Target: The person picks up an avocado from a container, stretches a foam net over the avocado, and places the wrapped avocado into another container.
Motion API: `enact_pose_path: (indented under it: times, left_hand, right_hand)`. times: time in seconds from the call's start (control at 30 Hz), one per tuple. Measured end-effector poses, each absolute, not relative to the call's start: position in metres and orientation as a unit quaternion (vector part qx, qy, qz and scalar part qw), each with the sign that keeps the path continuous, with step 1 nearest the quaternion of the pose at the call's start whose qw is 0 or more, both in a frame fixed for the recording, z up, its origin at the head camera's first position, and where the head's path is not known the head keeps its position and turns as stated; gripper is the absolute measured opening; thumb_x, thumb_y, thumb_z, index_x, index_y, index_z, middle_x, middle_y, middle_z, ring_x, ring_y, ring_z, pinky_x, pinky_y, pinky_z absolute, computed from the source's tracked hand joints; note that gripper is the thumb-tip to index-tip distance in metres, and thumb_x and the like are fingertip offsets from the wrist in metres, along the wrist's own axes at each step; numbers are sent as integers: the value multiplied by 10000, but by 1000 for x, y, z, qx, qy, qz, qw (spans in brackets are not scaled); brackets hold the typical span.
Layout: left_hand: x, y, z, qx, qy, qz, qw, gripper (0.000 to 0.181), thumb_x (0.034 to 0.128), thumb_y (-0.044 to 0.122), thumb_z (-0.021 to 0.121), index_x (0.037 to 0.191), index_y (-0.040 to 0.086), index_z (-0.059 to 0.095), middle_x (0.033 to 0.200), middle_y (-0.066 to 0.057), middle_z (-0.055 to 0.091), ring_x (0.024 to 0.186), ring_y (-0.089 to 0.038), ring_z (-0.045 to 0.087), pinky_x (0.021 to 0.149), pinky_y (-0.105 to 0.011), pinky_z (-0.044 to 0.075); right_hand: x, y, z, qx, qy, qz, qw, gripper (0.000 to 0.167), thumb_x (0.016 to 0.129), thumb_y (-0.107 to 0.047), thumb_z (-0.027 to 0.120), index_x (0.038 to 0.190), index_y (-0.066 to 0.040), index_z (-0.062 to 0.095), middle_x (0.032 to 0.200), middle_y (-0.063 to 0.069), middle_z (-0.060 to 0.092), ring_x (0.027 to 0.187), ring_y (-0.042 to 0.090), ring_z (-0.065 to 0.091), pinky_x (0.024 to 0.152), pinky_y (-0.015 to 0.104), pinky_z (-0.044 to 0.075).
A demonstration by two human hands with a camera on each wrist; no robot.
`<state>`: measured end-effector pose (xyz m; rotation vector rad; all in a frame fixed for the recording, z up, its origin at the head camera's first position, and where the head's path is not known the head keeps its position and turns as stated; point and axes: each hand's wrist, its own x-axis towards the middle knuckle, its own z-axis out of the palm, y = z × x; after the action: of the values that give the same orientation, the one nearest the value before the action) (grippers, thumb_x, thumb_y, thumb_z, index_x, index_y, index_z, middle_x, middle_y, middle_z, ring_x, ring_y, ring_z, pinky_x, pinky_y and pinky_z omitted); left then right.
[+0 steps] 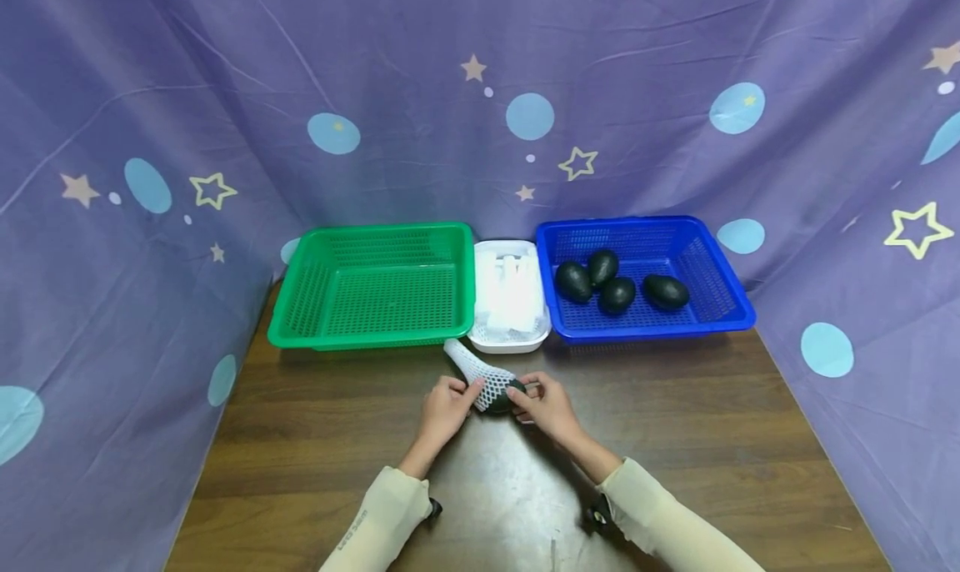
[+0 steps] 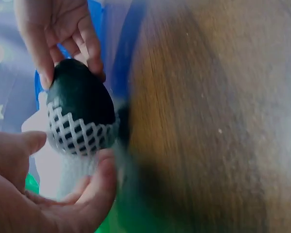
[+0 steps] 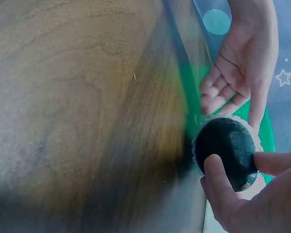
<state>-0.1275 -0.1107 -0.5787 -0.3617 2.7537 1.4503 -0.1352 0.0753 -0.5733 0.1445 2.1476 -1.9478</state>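
Observation:
A dark green avocado (image 2: 80, 92) is partly inside a white foam net (image 2: 80, 133), its bare end toward the right hand. The left hand (image 1: 446, 409) pinches the net's side between thumb and fingers. With thumb and fingertips, the right hand (image 1: 550, 407) grips the bare end, as the right wrist view shows the avocado (image 3: 228, 150) between them. In the head view the net's narrow empty tail (image 1: 461, 355) points up and left, toward the green basket.
Behind the hands stand a green basket (image 1: 371, 341) at left, a white tray (image 1: 508, 347) holding more white foam nets (image 1: 513, 297), and a blue basket (image 1: 652, 333) at right with several avocados (image 1: 666, 292). A purple patterned cloth (image 1: 420, 138) surrounds the wooden table (image 1: 315, 447).

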Motion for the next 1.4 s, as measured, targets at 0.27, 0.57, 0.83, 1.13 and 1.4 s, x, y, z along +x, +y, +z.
enact_pose_path:
  times: [0.27,0.57,0.83,1.13,1.4]
  left_hand:
    - [-129,-112,-581,-110,785,596,124,447,1009,359,638,1046,-81,705,888,-102,707,759,-143,655,748,-327,611]
    - [-128,-114,-574,-131,686,693,180,497,1009,309,651,1155,-166,652,878,-77,737,811,-121,708,859,-346,616]
    - [-124,-108,-575,-160,632,730,205,560,996,354,667,1183,-171,617,880,-128,763,803,-139,739,824,-299,618]
    - [-118,-96,-572,-152,627,742,183,600,994,381,661,1178,-187,607,936,-259,756,805,-183,767,820,-329,619]
    - [-116,-92,-568,-123,673,709,169,547,1016,371,628,1095,-169,666,896,-260,758,755,-171,767,735,-305,628]
  right_hand:
    - [-132,78,-574,42,731,-670,121,326,941,-56,712,1165,138,577,869,350,675,634,308,723,675,484,625]
    - [-127,80,-569,52,688,-714,114,307,931,-10,700,1163,127,552,839,193,665,636,171,698,705,403,634]
    - [-118,82,-568,52,646,-754,103,300,927,54,670,1154,156,502,861,133,658,687,109,681,719,266,625]
    - [-115,81,-570,75,627,-771,85,319,930,31,682,1146,156,484,862,90,635,716,99,670,723,231,615]
    - [-114,81,-570,73,613,-783,73,309,943,40,658,1136,170,455,881,84,628,730,98,673,724,237,617]
